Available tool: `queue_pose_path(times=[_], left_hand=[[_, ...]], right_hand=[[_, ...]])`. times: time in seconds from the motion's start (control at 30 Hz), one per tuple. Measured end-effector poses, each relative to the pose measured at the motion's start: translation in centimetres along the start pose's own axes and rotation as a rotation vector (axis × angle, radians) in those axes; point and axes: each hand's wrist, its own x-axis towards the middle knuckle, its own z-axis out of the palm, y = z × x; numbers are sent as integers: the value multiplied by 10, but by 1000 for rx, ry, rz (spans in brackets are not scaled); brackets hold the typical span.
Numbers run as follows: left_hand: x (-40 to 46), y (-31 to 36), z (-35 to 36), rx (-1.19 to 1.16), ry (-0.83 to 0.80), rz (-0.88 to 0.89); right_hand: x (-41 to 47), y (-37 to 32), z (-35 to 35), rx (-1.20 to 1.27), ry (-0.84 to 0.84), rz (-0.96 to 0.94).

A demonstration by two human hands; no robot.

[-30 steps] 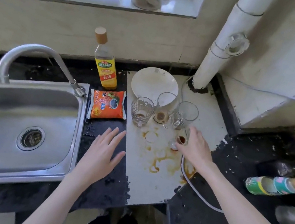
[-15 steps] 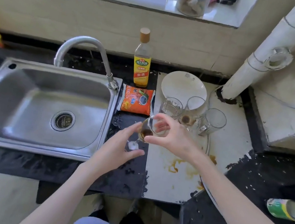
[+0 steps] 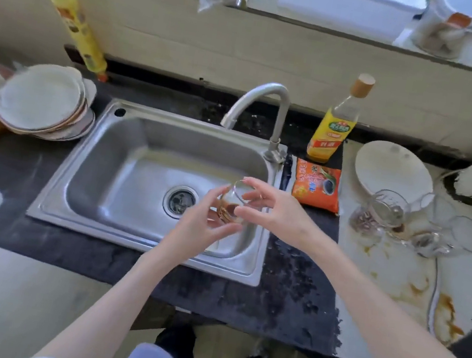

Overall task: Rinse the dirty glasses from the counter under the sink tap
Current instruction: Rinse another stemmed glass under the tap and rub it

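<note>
Over the steel sink [image 3: 128,142] the left hand [image 3: 200,223] cups a small clear glass [image 3: 231,206], tilted, brown dregs at its base; the right hand [image 3: 274,212] pinches its rim and side; the other stained glasses [image 3: 403,219] stand clustered on the counter [image 3: 394,268], far right.

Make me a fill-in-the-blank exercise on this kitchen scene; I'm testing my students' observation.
1. Both hands, the left hand and the right hand, hold one small ____ with brown dregs.
2. It is held above the steel ____.
3. The tap is ____: no water shows at its spout.
4. The orange packet lies in front of the yellow-labelled ____.

Missing words: glass; sink; off; bottle
</note>
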Motion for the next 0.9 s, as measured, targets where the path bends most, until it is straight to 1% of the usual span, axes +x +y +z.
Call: queue_pose_path(times=[0.13, 0.23, 0.3, 0.37, 0.47, 0.57, 0.63, 0.77, 0.9], left_hand=[[17, -27, -47, -1, -26, -30], [25, -40, -67, -3, -34, -66], [30, -45, -75, 0, -40, -92], [35, -50, -78, 1, -43, -108], [44, -57, -78, -17, -49, -140], [51, -59, -77, -40, -46, -156], [55, -59, -79, -53, -35, -153], [68, -61, -82, -32, -28, -180], [86, -63, -78, -53, -19, -199]], right_hand=[[27, -16, 29, 163, 78, 58], [39, -20, 35, 185, 126, 109], [49, -14, 35, 140, 130, 170], [59, -1, 31, 32, 157, 239], [73, 17, 20, -82, 230, 345], [88, 32, 7, -187, 307, 402], [98, 35, 0, -239, 357, 405], [122, 39, -14, -236, 443, 381], [143, 49, -24, -279, 434, 387]])
